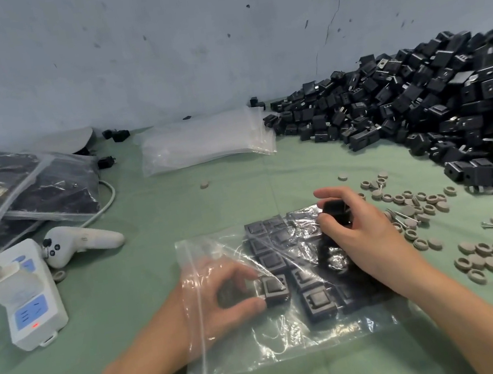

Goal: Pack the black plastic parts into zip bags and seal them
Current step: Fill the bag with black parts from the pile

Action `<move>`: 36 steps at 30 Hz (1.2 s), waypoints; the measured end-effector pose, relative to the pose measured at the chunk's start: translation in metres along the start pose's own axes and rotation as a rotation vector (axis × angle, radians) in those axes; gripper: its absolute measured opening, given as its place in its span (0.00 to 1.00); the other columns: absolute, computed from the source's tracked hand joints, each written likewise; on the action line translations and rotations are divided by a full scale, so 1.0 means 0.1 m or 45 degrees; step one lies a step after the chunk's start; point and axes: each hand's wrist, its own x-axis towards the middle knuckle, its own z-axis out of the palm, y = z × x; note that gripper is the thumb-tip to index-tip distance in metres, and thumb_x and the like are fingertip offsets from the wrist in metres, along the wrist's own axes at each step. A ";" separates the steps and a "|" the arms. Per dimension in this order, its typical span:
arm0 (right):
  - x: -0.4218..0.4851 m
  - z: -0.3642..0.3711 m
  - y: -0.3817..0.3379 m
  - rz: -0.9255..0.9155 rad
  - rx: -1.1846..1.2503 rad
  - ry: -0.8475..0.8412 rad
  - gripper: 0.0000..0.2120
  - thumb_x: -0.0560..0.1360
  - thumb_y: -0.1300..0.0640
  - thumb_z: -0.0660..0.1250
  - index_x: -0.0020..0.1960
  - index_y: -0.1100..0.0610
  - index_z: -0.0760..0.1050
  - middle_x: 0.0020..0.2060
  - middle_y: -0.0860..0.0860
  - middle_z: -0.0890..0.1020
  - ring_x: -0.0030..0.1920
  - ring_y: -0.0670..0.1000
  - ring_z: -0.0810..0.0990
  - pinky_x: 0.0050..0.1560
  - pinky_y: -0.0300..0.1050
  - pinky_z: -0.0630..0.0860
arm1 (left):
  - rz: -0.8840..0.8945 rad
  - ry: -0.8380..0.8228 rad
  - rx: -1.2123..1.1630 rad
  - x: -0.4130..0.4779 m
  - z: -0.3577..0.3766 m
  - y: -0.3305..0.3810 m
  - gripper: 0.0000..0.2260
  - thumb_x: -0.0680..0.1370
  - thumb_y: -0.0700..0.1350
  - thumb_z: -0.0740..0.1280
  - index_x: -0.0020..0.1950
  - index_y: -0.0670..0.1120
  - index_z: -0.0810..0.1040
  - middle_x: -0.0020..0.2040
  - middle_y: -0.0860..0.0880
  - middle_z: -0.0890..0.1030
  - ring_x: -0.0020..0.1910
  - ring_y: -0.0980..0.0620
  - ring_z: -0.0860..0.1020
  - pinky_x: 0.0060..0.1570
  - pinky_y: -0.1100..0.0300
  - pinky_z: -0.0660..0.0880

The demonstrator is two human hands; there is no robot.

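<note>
A clear zip bag [293, 336] lies flat on the green table, its open mouth facing left. Several black plastic parts [316, 301] lie in rows inside it. My left hand [223, 296] reaches into the bag mouth and pinches one black part [273, 288] between thumb and fingers. My right hand [361, 233] rests on top of the bag at its far right side and grips a black part [337, 211]. A big heap of loose black parts [434, 101] fills the right rear of the table.
A stack of unused clear zip bags [206, 141] lies at the back centre. Filled sealed bags [21, 188] sit at the left, with a white power strip [28, 299] and a white controller [80, 242] near them. Grey round caps [486, 259] and some screws are scattered at the right.
</note>
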 end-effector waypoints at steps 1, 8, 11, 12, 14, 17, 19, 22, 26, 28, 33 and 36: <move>0.00 0.00 -0.01 0.000 -0.001 0.001 0.13 0.81 0.53 0.65 0.63 0.41 0.73 0.52 0.39 0.80 0.43 0.34 0.77 0.42 0.25 0.69 | -0.028 0.010 -0.046 0.01 0.02 0.02 0.13 0.70 0.64 0.73 0.51 0.63 0.76 0.50 0.64 0.77 0.48 0.62 0.79 0.49 0.67 0.76; -0.02 -0.01 -0.03 0.009 -0.016 -0.004 0.13 0.81 0.54 0.64 0.64 0.42 0.72 0.53 0.40 0.79 0.44 0.35 0.77 0.43 0.25 0.70 | -0.015 0.075 0.177 0.07 0.11 -0.01 0.26 0.65 0.77 0.63 0.40 0.54 0.72 0.47 0.64 0.71 0.44 0.59 0.72 0.42 0.68 0.72; -0.01 0.00 -0.03 0.014 -0.018 -0.009 0.13 0.81 0.53 0.64 0.65 0.42 0.72 0.53 0.40 0.79 0.47 0.36 0.77 0.44 0.25 0.70 | 0.018 0.116 0.283 0.06 0.14 -0.04 0.26 0.67 0.79 0.60 0.39 0.56 0.71 0.44 0.61 0.72 0.48 0.61 0.71 0.44 0.68 0.70; -0.01 0.00 -0.03 0.011 -0.021 -0.012 0.13 0.81 0.53 0.64 0.65 0.42 0.72 0.54 0.40 0.79 0.48 0.35 0.77 0.44 0.24 0.69 | 0.022 0.120 0.309 0.06 0.15 -0.05 0.26 0.67 0.79 0.59 0.39 0.56 0.71 0.44 0.60 0.73 0.50 0.62 0.71 0.45 0.67 0.70; -0.01 0.00 -0.02 0.003 -0.016 -0.014 0.13 0.81 0.52 0.64 0.65 0.42 0.72 0.53 0.39 0.79 0.49 0.35 0.77 0.44 0.23 0.69 | 0.022 0.117 0.319 0.06 0.16 -0.07 0.26 0.68 0.79 0.58 0.40 0.56 0.71 0.44 0.60 0.73 0.52 0.62 0.70 0.48 0.65 0.69; -0.01 0.00 -0.03 -0.002 0.050 -0.001 0.11 0.81 0.49 0.65 0.63 0.42 0.73 0.49 0.39 0.81 0.48 0.38 0.79 0.43 0.26 0.71 | 0.054 0.094 0.308 0.04 0.13 -0.08 0.24 0.69 0.79 0.58 0.41 0.59 0.73 0.47 0.62 0.73 0.53 0.63 0.70 0.47 0.66 0.68; -0.02 -0.01 -0.04 -0.014 0.064 0.016 0.12 0.80 0.44 0.64 0.62 0.41 0.73 0.47 0.37 0.82 0.45 0.42 0.80 0.42 0.30 0.73 | 0.030 0.099 0.222 0.00 0.05 -0.10 0.21 0.69 0.78 0.59 0.42 0.62 0.75 0.47 0.64 0.74 0.51 0.61 0.72 0.48 0.63 0.72; -0.01 -0.01 -0.03 -0.007 0.062 0.027 0.12 0.77 0.36 0.62 0.60 0.35 0.73 0.46 0.43 0.83 0.45 0.47 0.82 0.48 0.41 0.79 | -0.068 0.213 0.148 -0.10 -0.10 -0.19 0.15 0.73 0.72 0.62 0.45 0.64 0.78 0.46 0.64 0.77 0.49 0.58 0.75 0.50 0.54 0.75; 0.00 -0.01 -0.09 -0.030 0.071 0.056 0.13 0.78 0.34 0.58 0.54 0.38 0.76 0.45 0.41 0.83 0.46 0.47 0.82 0.51 0.53 0.80 | -0.176 0.667 0.079 -0.26 -0.27 -0.19 0.05 0.80 0.53 0.65 0.45 0.59 0.79 0.44 0.64 0.80 0.39 0.61 0.76 0.42 0.69 0.70; 0.01 -0.02 -0.16 -0.039 0.115 0.094 0.18 0.79 0.33 0.55 0.52 0.42 0.77 0.45 0.41 0.84 0.46 0.45 0.82 0.51 0.52 0.79 | -0.261 0.885 -0.036 -0.33 -0.31 -0.09 0.07 0.82 0.51 0.63 0.46 0.60 0.79 0.41 0.63 0.80 0.33 0.58 0.74 0.33 0.70 0.67; -0.04 0.12 -0.38 -0.014 0.430 -0.014 0.23 0.80 0.36 0.51 0.54 0.49 0.79 0.44 0.46 0.86 0.44 0.44 0.84 0.44 0.42 0.75 | -0.117 1.072 -0.235 -0.41 -0.20 0.39 0.10 0.78 0.61 0.58 0.50 0.61 0.78 0.42 0.63 0.80 0.41 0.63 0.76 0.32 0.75 0.67; -0.14 0.27 -0.53 -0.014 0.522 -0.316 0.26 0.79 0.34 0.52 0.50 0.49 0.81 0.37 0.50 0.86 0.34 0.45 0.81 0.35 0.37 0.75 | -0.014 0.957 -0.255 -0.34 -0.03 0.56 0.10 0.77 0.62 0.60 0.53 0.64 0.77 0.44 0.63 0.79 0.45 0.61 0.77 0.36 0.77 0.68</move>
